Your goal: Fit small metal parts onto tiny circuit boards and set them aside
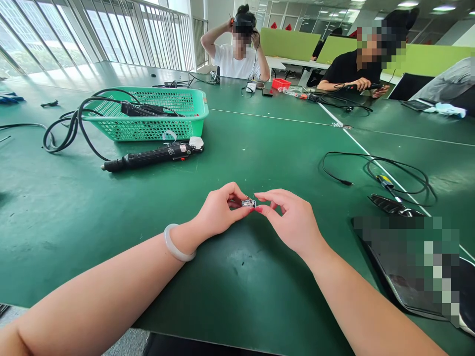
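Observation:
My left hand, with a pale bangle at the wrist, pinches a small silvery rectangular part between thumb and fingers. Fine dark and light detail shows on it, but its exact kind is too small to make out. Close on its right side is my right hand, thumb and index finger apart around the part's end. The right thumb tip comes very near the part; whether it touches cannot be told. Both hands are just above the green table.
A green plastic basket with cables and a black tool stands at the left. Before it lies a black electric screwdriver. A cable, sunglasses and a dark tablet-like device are on the right. People sit across the table.

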{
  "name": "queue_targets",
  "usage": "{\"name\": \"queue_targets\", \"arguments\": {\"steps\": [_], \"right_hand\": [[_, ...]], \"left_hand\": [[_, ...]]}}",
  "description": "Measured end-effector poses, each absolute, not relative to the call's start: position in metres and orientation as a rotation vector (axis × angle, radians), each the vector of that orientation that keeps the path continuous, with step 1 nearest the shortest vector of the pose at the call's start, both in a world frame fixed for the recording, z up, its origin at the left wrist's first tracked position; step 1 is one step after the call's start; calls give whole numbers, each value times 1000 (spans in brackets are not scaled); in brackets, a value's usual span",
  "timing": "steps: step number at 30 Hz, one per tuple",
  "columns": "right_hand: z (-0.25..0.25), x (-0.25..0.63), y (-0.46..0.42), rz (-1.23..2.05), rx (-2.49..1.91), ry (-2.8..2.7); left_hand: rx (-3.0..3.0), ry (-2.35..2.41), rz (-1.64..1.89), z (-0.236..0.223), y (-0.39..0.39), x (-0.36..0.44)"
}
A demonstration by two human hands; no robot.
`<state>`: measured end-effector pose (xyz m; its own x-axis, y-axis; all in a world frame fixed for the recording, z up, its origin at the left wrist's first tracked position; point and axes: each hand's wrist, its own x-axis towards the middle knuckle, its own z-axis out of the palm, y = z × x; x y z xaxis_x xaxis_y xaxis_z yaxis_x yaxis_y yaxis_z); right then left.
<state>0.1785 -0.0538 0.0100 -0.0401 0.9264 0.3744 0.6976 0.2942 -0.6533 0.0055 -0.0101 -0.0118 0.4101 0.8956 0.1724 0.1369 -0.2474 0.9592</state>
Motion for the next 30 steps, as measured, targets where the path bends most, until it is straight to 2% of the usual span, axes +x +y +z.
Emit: {"name": "queue_targets", "arguments": {"steps": [5,17,30], "right_hand": [[6,180,-49,570,-1501,-1769],[5,184,-47,711,-1397,-1696],[0,181,-47,533,-1368,-1733]], "left_hand": [[1629,913,926,-11,-9,5],[1552,875,827,-9,-7,5],[1592,915,833,-5,-9,6]]}}
